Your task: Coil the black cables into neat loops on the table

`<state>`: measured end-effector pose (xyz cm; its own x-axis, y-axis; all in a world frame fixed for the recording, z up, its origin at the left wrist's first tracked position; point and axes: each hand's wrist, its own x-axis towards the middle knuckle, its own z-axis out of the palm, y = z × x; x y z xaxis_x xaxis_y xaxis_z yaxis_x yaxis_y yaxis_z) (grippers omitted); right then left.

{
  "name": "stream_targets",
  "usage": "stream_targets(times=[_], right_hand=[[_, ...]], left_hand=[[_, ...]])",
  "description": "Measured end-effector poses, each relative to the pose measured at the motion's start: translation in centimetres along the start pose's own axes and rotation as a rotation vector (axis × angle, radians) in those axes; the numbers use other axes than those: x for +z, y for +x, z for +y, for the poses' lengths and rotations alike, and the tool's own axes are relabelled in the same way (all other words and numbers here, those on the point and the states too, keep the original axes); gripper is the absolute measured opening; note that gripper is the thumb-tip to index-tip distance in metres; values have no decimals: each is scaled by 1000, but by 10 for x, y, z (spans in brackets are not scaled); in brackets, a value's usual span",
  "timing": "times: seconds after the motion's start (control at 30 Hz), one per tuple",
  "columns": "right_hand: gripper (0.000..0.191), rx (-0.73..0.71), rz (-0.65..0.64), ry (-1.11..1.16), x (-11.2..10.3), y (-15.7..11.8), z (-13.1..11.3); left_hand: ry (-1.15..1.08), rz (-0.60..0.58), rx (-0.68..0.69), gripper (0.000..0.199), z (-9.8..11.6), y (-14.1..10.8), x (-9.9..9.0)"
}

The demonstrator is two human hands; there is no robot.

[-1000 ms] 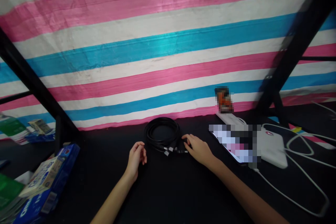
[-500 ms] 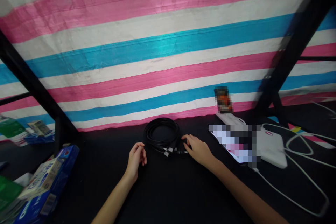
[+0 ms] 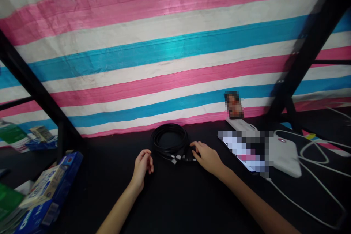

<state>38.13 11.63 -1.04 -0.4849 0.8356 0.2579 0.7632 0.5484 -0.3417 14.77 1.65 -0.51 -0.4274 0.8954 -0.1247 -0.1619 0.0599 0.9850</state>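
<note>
A coiled black cable [image 3: 157, 142] lies on the black table, several small silver-ended connectors at its near side. Just left of the coil rests my left hand [image 3: 143, 164], its fingers loosely curled and apart with nothing in them. On the other side, my right hand [image 3: 206, 156] lies beside the connector ends, fingers apart and bent toward the table. Its fingertips are close to a black plug; I cannot tell whether they touch it. Neither hand lifts anything.
To the right are a phone with a lit, blurred screen [image 3: 241, 151], a white power bank [image 3: 286, 157] and loose white cords. Blue and white boxes [image 3: 51, 197] stand at the left. Black frame legs [image 3: 298, 55] flank a striped sheet [image 3: 164, 49] behind the table.
Both hands and the cable stay practically where they were. The view has shifted very slightly.
</note>
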Motion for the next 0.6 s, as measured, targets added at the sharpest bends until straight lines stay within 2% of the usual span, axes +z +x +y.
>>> stream_targets(times=[0.6], right_hand=[[22, 5, -17, -17, -2, 1, -2]], left_hand=[[7, 1, 2, 23, 1, -2, 1]])
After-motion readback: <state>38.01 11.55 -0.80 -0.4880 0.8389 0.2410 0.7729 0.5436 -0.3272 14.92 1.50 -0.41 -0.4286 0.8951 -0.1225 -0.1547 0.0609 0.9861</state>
